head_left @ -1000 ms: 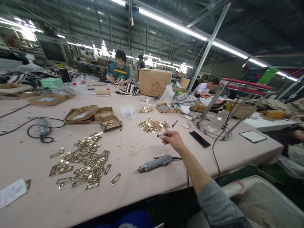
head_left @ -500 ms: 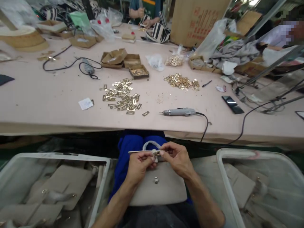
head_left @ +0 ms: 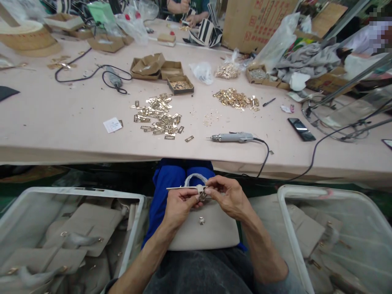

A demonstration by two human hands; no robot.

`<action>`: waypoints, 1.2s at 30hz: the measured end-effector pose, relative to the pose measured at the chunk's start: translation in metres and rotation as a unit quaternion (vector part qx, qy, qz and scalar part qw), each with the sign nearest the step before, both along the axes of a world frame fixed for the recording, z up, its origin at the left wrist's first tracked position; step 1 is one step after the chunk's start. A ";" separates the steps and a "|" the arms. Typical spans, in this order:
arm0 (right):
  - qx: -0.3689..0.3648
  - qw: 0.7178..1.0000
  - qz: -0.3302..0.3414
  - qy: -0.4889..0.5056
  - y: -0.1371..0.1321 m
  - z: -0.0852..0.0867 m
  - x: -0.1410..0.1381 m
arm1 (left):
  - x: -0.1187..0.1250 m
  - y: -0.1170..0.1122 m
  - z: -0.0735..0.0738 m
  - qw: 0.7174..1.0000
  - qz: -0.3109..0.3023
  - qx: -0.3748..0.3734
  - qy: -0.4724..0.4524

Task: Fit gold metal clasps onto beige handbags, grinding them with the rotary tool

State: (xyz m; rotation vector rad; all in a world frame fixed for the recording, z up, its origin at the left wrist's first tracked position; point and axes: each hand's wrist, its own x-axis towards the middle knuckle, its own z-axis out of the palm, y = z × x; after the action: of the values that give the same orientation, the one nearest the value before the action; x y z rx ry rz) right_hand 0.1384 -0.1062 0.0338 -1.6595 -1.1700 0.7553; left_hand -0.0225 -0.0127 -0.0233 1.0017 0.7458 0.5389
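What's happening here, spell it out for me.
A person has a pale handbag on their lap. The left hand holds its raised flap, while the right hand pinches a small metal piece at the edge; the fit is hidden by fingers. On the table lie a grey corded tool, a pile of metal frames and a heap of gold pieces. More bags fill bins either side.
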 end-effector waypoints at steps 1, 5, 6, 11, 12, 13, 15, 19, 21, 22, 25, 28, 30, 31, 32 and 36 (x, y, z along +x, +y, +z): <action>-0.010 1.000 0.013 -0.013 0.004 0.002 0.001 | -0.001 0.000 0.000 1.000 -0.008 -0.001 -0.003; -0.032 0.998 0.050 -0.037 0.015 0.002 0.000 | -0.005 0.001 0.003 1.000 -0.024 -0.015 -0.010; -0.037 0.998 0.050 -0.029 0.016 -0.001 -0.001 | -0.006 0.001 0.003 0.999 -0.028 -0.017 -0.012; -0.039 0.998 0.033 -0.022 0.015 -0.012 -0.006 | -0.009 0.002 0.002 0.999 -0.048 -0.018 -0.017; -0.034 0.999 0.031 -0.029 0.015 -0.013 -0.007 | -0.009 0.002 0.001 0.998 -0.051 -0.018 -0.016; -0.027 0.998 0.031 -0.036 0.015 -0.013 -0.007 | -0.009 0.003 0.001 0.998 -0.054 -0.018 -0.015; -0.018 0.998 0.034 -0.046 0.015 -0.012 -0.007 | -0.010 0.003 0.000 0.998 -0.057 -0.020 -0.012; -0.015 0.998 0.047 -0.037 0.017 -0.008 -0.006 | -0.011 0.003 0.000 0.997 -0.074 -0.022 -0.016; -0.019 0.998 0.057 -0.033 0.019 -0.009 -0.005 | -0.012 0.003 0.001 0.997 -0.077 -0.022 -0.018; -0.022 0.998 0.058 -0.032 0.020 -0.010 -0.004 | -0.011 0.003 0.001 0.997 -0.075 -0.026 -0.016; -0.043 0.998 0.047 -0.027 0.022 -0.014 -0.005 | -0.009 0.001 0.001 0.998 -0.051 -0.048 -0.005; -0.037 0.998 0.009 -0.041 0.018 -0.016 -0.008 | -0.005 -0.003 0.003 0.997 -0.009 -0.070 0.008; 0.007 0.998 0.001 -0.069 0.010 -0.015 -0.010 | -0.002 -0.005 0.005 0.996 0.016 -0.083 0.015; 0.034 0.996 0.012 -0.083 0.005 -0.014 -0.011 | -0.001 -0.006 0.007 0.996 0.023 -0.088 0.018; 0.059 0.993 0.030 -0.096 -0.001 -0.014 -0.012 | -0.001 -0.006 0.008 0.995 0.026 -0.092 0.020; 0.113 0.978 0.080 -0.156 -0.016 -0.018 -0.013 | 0.002 -0.005 0.013 0.995 0.031 -0.097 0.022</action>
State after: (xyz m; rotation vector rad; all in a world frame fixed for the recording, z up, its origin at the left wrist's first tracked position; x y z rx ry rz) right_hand 0.1251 -0.1223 0.0156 -1.5393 -1.5647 0.4454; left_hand -0.0207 -0.0181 -0.0100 0.8147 0.8529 0.4897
